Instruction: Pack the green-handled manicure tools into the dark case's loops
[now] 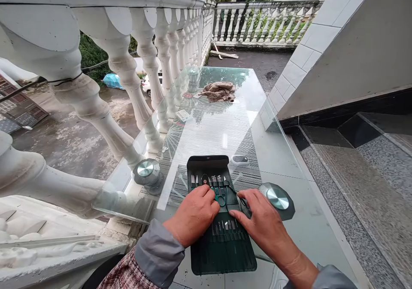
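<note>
The green-handled scissors [219,198] lie in the open case [222,254], long axis running roughly away from you, touching or just beside the fingertips of your left hand [193,214], the nearer hand. Your right hand [265,222] lies spread, visibly holding nothing; whether the left grips, you cannot tell. Small steel tools [225,225] fill the case's loops.

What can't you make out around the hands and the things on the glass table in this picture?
From the head view:
What lies in the middle of the dark green case: the left hand and right hand cover it.
The rest of the green-handled scissors: hidden under the left hand's fingers.
Any printing on the white card: too small to read.
Most of the white car: hidden by the balusters.
</note>
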Demonstrator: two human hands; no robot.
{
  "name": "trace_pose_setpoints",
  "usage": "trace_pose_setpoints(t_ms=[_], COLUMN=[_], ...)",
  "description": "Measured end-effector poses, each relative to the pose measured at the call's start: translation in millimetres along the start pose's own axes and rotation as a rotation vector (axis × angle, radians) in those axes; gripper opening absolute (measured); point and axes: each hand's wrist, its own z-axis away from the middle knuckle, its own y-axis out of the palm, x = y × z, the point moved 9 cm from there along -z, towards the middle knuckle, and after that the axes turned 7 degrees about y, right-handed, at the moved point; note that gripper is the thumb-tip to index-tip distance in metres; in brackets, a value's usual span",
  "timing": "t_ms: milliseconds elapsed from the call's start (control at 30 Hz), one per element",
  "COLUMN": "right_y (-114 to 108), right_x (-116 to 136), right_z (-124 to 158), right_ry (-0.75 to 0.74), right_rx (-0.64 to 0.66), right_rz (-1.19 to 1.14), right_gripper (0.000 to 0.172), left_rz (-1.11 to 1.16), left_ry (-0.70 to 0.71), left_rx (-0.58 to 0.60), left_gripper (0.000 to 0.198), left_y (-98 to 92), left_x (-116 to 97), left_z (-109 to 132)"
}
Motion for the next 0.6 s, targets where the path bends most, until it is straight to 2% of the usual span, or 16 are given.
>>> trace_pose_setpoints(t_ms=[200,500,600], right_y=[3,6,3], right_x=[7,10,10], right_z=[-1,-4,-5], right_ry=[0.010,-0.014,-0.028], right_rx=[-0.022,-0.080,-0.079], right_rz=[-0.009,-0.026,-0.009], right_gripper=[0.030,0.007,0.010], left_rz=[-0.001,-0.027,-0.021], left_ry=[0.024,0.021,0.017], left_rx=[-0.012,-0.039,-0.025], left_gripper=[0.016,0.014,0.015], left_y=[-1.5,-4.4,-2.5], left_x=[-2,-2,-2], left_z=[0,0,1])
